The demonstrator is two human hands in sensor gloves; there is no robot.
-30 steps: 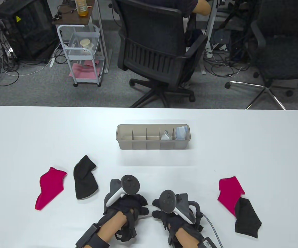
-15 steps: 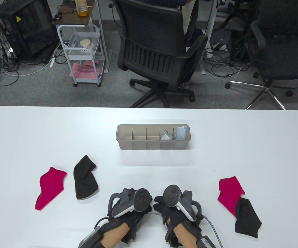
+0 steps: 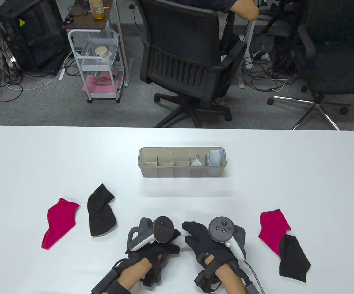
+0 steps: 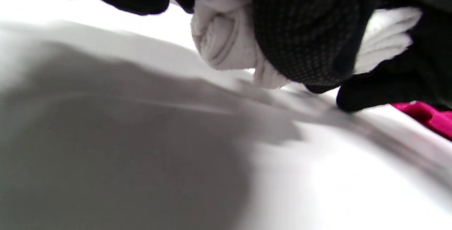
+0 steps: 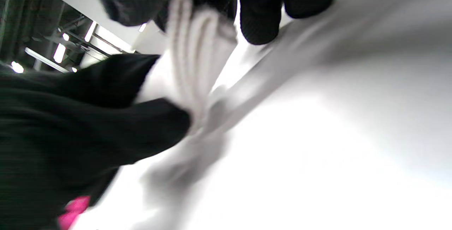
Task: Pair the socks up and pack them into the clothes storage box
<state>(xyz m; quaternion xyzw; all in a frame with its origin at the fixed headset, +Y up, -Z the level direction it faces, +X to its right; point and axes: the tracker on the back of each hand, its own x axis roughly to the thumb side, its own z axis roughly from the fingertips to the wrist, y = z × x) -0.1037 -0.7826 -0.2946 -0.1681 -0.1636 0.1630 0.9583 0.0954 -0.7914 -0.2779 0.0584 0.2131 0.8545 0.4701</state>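
Observation:
Both gloved hands meet near the table's front edge on a bundle of white socks. My left hand (image 3: 167, 245) curls its fingers round the white socks (image 4: 226, 43). My right hand (image 3: 195, 234) pinches the folded white socks (image 5: 197, 57) between thumb and fingers; in the table view they are almost fully hidden. The beige divided storage box (image 3: 181, 175) stands at mid table, with a light blue pair (image 3: 215, 157) in its rightmost compartment and a white-grey pair (image 3: 197, 160) beside it. A pink sock (image 3: 59, 223) and a black sock (image 3: 100, 211) lie at the left.
At the right, another pink sock (image 3: 272, 228) lies partly under another black sock (image 3: 294, 257). Beyond the table's far edge stands an office chair (image 3: 192, 61) with a person seated in it, and a small cart (image 3: 98, 61) stands to its left.
The hands drew together over the white socks. The right hand then rolled so its tracker faces up and shifted a little right. The loose socks and box stayed put.

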